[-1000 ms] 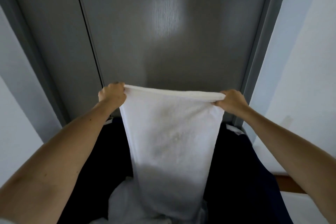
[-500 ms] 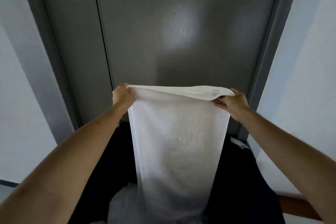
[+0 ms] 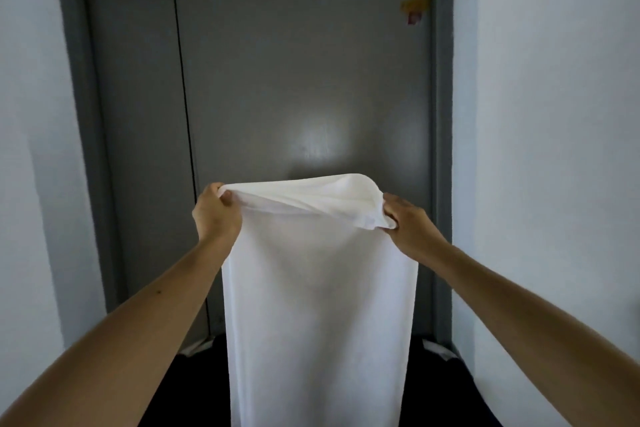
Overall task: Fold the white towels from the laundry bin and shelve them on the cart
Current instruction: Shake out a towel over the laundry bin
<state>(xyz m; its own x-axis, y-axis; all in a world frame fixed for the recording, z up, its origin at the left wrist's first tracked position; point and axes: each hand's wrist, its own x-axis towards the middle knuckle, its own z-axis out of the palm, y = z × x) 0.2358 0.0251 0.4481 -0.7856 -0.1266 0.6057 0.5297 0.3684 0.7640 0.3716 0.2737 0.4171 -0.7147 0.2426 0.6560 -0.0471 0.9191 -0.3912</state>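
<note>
Head view: one white towel (image 3: 318,305) hangs from its top edge, long axis vertical, its lower end out of frame above the one dark laundry bin (image 3: 194,392). Two hands, level and equally near: the left hand (image 3: 216,215) pinches the top left corner, the right hand (image 3: 407,222) grips the top right corner, with slack cloth bulging between them. The next fold probably brings these corners together. One grey door (image 3: 294,80) stands behind; no cart is in view.

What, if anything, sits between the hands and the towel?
Nothing visible. The left hand and right hand grip the towel by its top corners, and it hangs in front of the door. The cart is not in view.
</note>
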